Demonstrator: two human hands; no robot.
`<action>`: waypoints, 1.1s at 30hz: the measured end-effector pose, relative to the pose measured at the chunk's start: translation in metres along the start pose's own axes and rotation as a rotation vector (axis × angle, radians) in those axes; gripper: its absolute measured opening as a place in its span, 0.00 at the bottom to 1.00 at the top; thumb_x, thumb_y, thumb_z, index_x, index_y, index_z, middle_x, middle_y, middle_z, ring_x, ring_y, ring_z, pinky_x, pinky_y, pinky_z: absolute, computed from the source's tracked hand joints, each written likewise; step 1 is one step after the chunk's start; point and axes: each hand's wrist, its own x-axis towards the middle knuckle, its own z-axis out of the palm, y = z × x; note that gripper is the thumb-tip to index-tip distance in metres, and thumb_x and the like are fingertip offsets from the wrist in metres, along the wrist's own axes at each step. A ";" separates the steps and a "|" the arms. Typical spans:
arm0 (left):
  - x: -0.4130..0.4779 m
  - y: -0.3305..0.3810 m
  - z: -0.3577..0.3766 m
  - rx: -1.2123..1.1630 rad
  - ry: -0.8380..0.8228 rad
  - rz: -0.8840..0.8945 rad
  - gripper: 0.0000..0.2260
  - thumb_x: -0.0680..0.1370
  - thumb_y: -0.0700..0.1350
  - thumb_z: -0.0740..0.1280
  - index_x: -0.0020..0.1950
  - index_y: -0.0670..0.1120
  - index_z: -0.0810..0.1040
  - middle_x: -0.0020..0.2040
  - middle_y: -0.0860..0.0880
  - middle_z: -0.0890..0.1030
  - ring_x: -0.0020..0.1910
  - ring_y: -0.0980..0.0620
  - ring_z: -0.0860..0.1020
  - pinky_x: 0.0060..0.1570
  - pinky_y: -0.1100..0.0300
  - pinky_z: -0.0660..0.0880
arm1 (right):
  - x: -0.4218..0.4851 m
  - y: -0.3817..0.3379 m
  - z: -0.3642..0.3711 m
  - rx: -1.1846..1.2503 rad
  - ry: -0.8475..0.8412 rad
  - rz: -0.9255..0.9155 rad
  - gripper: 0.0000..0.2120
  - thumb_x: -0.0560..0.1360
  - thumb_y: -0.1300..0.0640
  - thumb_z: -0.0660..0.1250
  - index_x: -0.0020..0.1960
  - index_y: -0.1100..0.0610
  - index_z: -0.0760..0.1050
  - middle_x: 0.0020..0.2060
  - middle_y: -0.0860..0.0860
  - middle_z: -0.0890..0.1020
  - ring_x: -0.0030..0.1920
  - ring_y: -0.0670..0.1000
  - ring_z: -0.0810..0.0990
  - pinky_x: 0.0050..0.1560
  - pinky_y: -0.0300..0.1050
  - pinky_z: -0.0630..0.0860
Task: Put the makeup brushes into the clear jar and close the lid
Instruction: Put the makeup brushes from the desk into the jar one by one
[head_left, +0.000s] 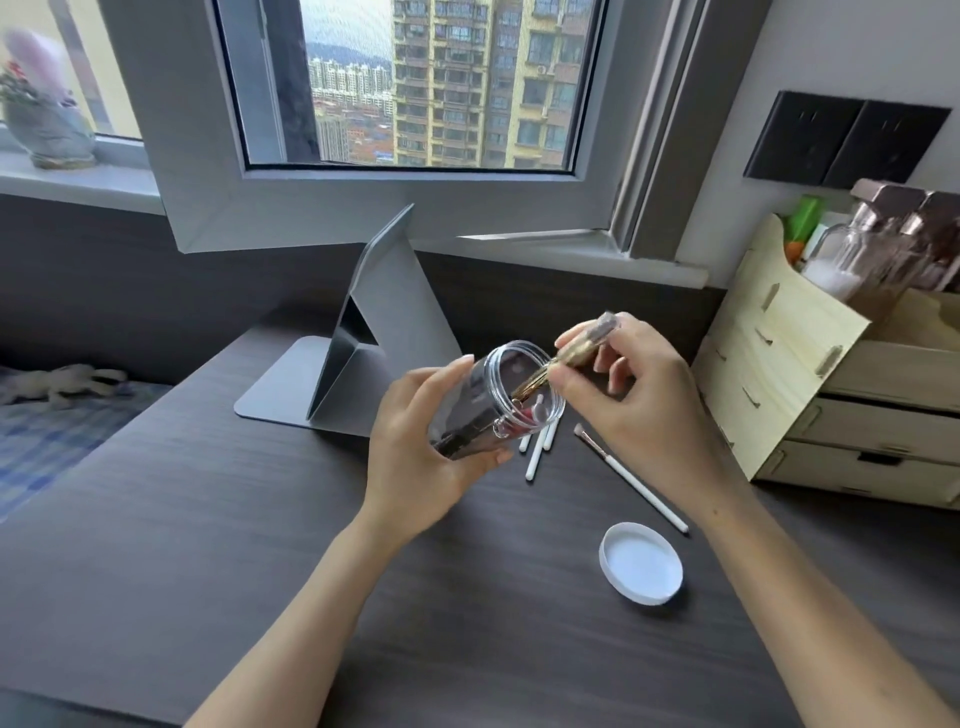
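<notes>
My left hand grips the clear jar, tilted with its open mouth facing up and to the right above the dark table. A brush with a gold ferrule is pinched in my right hand, its handle end poking into the jar's mouth. Inside the jar something white and something red show. Beneath the jar lie several white brush handles, and one long white-handled brush rests to their right. The white lid lies upturned on the table near my right forearm.
A grey folding mirror stand stands behind the jar. A wooden drawer organiser with bottles on top fills the right side. The dark table meets a bed with a checked cover on the left.
</notes>
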 end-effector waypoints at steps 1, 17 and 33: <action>0.000 0.001 0.000 0.014 -0.003 0.010 0.35 0.61 0.53 0.78 0.66 0.48 0.73 0.55 0.57 0.74 0.55 0.53 0.73 0.56 0.60 0.70 | 0.000 0.003 0.000 -0.013 -0.019 0.012 0.04 0.70 0.58 0.71 0.45 0.54 0.79 0.40 0.48 0.80 0.36 0.44 0.72 0.38 0.37 0.70; 0.004 -0.001 -0.006 -0.170 0.112 -0.174 0.32 0.59 0.50 0.79 0.61 0.57 0.73 0.54 0.58 0.77 0.56 0.56 0.75 0.53 0.65 0.72 | 0.033 0.057 0.016 0.563 0.002 0.308 0.07 0.73 0.56 0.68 0.38 0.53 0.81 0.28 0.47 0.80 0.26 0.44 0.74 0.25 0.36 0.71; 0.011 -0.004 -0.014 -0.297 0.159 -0.317 0.31 0.62 0.41 0.80 0.63 0.45 0.73 0.57 0.48 0.78 0.58 0.54 0.77 0.59 0.62 0.72 | 0.095 0.136 0.154 -1.056 -0.573 -0.284 0.14 0.78 0.63 0.53 0.58 0.60 0.75 0.57 0.56 0.78 0.60 0.58 0.71 0.55 0.50 0.67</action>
